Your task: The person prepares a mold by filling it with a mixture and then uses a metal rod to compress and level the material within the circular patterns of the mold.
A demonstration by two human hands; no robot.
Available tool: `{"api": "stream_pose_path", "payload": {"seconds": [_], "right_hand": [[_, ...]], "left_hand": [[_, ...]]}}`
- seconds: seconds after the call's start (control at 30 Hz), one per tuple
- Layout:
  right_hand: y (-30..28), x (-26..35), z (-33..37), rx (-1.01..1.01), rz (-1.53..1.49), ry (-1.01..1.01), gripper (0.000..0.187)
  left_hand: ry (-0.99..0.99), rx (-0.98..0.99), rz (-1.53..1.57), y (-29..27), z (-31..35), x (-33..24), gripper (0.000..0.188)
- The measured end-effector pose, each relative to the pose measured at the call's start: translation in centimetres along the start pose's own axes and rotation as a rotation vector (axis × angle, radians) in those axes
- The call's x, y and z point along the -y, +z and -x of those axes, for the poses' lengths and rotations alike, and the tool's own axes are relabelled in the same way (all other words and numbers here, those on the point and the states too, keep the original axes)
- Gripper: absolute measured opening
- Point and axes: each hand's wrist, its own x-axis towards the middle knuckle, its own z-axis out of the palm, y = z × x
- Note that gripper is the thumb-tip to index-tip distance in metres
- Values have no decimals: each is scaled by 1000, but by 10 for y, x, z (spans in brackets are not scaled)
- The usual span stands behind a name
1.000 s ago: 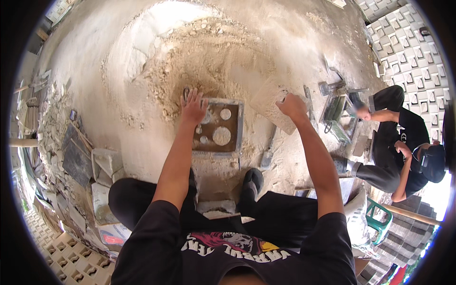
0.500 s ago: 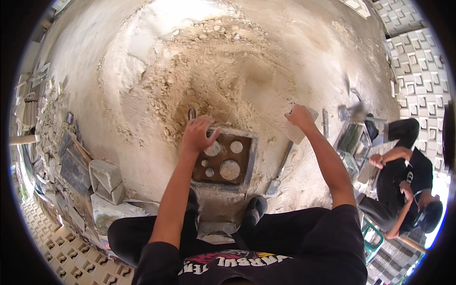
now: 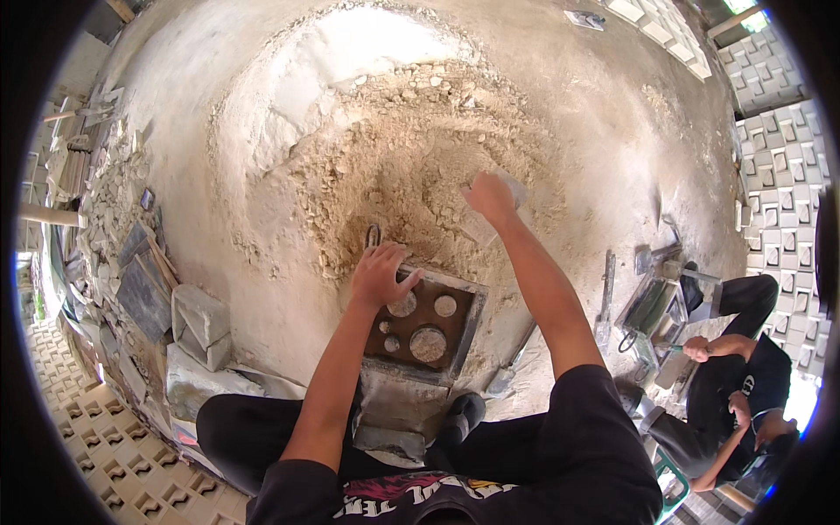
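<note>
In front of me sits a square mould [image 3: 477,328] with a grey frame, a brown plate and several round pale discs inside. My left hand [image 3: 381,273] rests on its far left corner, thumb spread from the fingers, beside a metal loop handle [image 3: 374,234]. Farther out to the right, my right hand [image 3: 492,196] is closed on a flat, pale rectangular board [image 3: 475,231], held low over the heap of sandy, crumbly material [image 3: 367,157]. Part of the board is hidden under the hand and forearm.
A bright pale mound [image 3: 367,44] lies beyond the heap. A long-handled tool [image 3: 507,376] lies right of the mould. Another person [image 3: 744,385] sits at the right by a metal mould [image 3: 652,302]. Hollow blocks [image 3: 199,319] and slabs [image 3: 140,293] stand left; patterned blocks [image 3: 779,175] are stacked right.
My right hand has swept the board leftward and outward over the heap. My left hand stays on the mould's corner. The whole view has shifted slightly.
</note>
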Motion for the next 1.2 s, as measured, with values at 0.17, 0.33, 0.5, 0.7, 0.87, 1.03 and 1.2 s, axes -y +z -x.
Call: {"api": "stream_pose_path", "payload": {"seconds": [0.17, 0.33, 0.5, 0.7, 0.87, 1.03, 1.2], "right_hand": [[-9, -15, 50, -142, 58, 39, 32], [-30, -56, 61, -87, 223, 2, 37], [-52, -43, 113, -165, 219, 57, 27], [-80, -42, 182, -213, 66, 123, 37], [-76, -62, 215, -353, -128, 150, 48], [-58, -47, 275, -337, -160, 18, 48], [2, -13, 344, -142, -325, 28, 54]], "left_hand": [[31, -32, -65, -1, -1, -1, 49], [90, -38, -110, 1, -10, -5, 52], [27, 6, -94, -5, 9, -1, 58], [14, -17, -6, -12, 44, -8, 70], [-105, -79, 267, -2, 81, 1, 66], [-188, -51, 375, 5, 124, 7, 65], [-366, 65, 456, 3, 148, -3, 70]]}}
